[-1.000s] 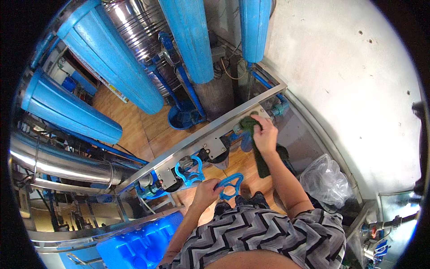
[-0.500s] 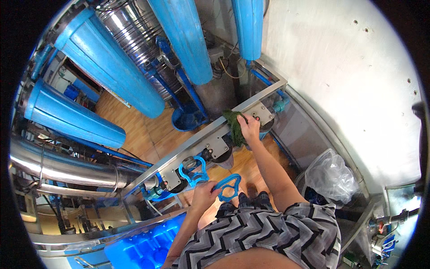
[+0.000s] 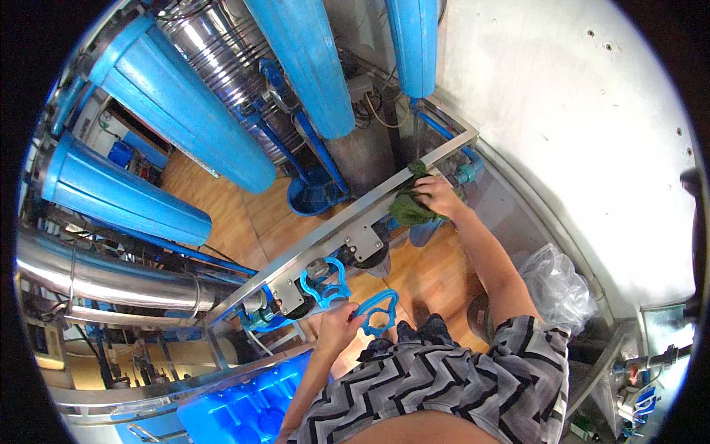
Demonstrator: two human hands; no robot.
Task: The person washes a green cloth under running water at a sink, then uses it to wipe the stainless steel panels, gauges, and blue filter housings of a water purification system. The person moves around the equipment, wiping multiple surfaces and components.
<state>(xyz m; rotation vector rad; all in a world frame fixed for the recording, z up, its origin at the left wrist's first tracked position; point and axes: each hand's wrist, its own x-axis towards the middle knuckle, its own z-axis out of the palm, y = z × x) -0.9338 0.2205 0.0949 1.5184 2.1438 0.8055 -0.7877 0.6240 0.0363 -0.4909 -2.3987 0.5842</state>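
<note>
My right hand (image 3: pixel 438 197) is closed around a dark green cloth (image 3: pixel 411 210), pressed against the far right end of the metal frame (image 3: pixel 296 255). The bunched cloth hides most of the bracket there. Nearer, my left hand (image 3: pixel 338 328) grips a blue plastic filter wrench (image 3: pixel 379 298) with open loops. A similar blue looped piece (image 3: pixel 342 290) shows just beyond those fingers, beside the filter heads; whether the two are joined I cannot tell. Between my hands, a grey bracket plate (image 3: pixel 366 246) is fixed to the frame above a clear filter housing (image 3: pixel 379 265).
Long blue filter housings (image 3: pixel 185 111) hang at the upper left, near a shiny steel tank (image 3: pixel 214 52). A blue basin (image 3: pixel 307 198) stands on the floor beyond the frame. Clear plastic bags (image 3: pixel 556 288) lie at right, and a blue moulded container (image 3: pixel 237 407) is at lower left.
My right hand has moved right along the frame with the cloth, uncovering more of the rail on its left. The left hand keeps its hold on the blue wrench, almost unmoved.
</note>
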